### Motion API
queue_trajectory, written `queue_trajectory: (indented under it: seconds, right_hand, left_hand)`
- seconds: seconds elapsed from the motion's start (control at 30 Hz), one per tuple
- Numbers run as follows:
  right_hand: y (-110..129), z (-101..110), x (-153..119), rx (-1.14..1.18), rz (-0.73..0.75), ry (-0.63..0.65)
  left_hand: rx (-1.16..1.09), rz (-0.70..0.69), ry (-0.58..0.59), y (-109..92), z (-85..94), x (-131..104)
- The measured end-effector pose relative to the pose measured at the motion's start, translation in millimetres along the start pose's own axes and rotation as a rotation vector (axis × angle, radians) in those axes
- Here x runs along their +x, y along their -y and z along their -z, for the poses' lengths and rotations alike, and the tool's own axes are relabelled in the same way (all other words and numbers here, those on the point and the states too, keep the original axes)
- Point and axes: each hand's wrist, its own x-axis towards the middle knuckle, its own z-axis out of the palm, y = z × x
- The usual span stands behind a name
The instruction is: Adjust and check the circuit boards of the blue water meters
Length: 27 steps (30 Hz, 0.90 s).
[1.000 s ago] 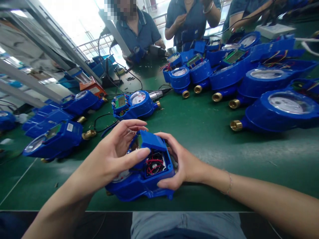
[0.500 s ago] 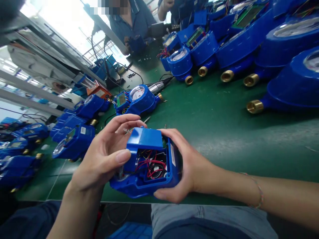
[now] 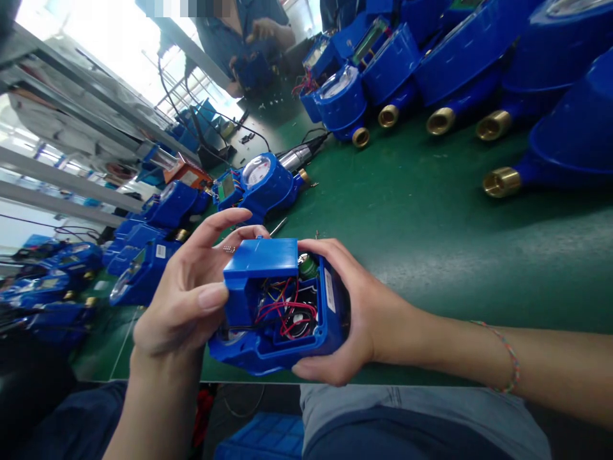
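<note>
While my right hand (image 3: 354,313) grips the end of a blue meter (image 3: 282,350) above the near edge of the green bench (image 3: 407,236), my left hand (image 3: 184,294) holds its cover (image 3: 263,257), thumb against one corner, index finger now raised. Over the last second the cover has shifted off the opening; the red wires (image 3: 290,311) lie more exposed, a green part (image 3: 307,266) shows more. Judgement: case accessible, not closed up. Dial (image 3: 233,335) mostly hidden; contact of my far fingertips, and of meter with bench, cannot be told. Beyond, a thin metal rod (image 3: 278,226), partly covered. Farther, the row of meters (image 3: 460,67) runs out of view; a person (image 3: 244,29) opposite, blurred, cut off.
</note>
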Motion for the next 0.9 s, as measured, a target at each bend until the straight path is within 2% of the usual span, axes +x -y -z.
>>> queue_trajectory:
  seconds: [0.17, 0.33, 0.57, 0.9]
  right_hand:
    - [1.0, 0.2, -0.9, 0.001, -0.046, 0.015]
    - [-2.9, -0.6, -2.0, -0.004, 0.046, 0.000]
    - [-2.2, 2.1, -3.2, -0.037, 0.092, 0.068]
    - [2.5, 4.2, -1.9, -0.134, 0.089, 0.130]
  left_hand:
    - [-0.008, 0.013, -0.004, -0.2, -0.6, 2.3]
    - [0.007, -0.032, 0.032, -0.3, -1.8, 1.1]
    - [0.035, -0.016, -0.010, -4.6, -6.4, -2.6]
    - [-0.053, -0.134, 0.037, 0.9, -6.6, -5.5]
